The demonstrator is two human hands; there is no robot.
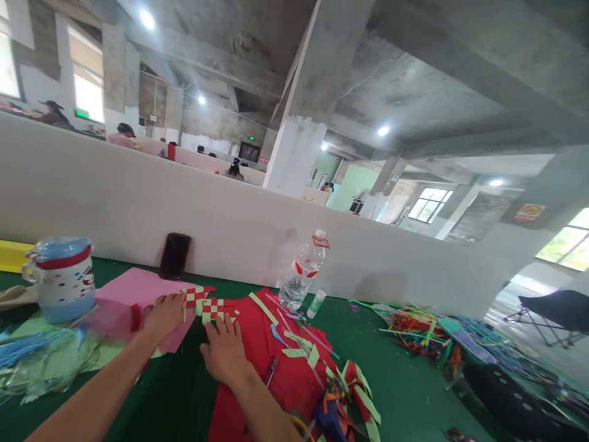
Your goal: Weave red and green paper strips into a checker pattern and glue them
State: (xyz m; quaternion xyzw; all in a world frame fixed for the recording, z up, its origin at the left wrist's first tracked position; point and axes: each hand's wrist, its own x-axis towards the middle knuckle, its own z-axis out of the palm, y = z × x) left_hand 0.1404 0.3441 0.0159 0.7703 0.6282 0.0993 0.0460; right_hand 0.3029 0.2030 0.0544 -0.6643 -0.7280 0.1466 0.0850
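Two small red and pale-green checkered pieces of woven paper, a left one (195, 297) and a right one (213, 307), lie side by side on the table. My left hand (164, 314) rests palm down over pink paper (122, 288), its fingertips at the edge of the left piece. Flat and with fingers apart, my right hand (225, 353) touches the lower edge of the right piece. Neither hand grips anything that I can see. Beneath and beyond my right hand spreads red paper (294, 380), with pale-green paper strips (299, 345) and a thin pen-like tool (271, 371) on it.
Behind the red paper stand a water bottle (299, 276) and a glue stick (316, 304). A phone (175, 256) leans on the white partition (221, 227). A lidded blue-and-white mug (67, 282) is at left. Colourful strips (423, 328) and a black bag-like item (510, 399) lie at right.
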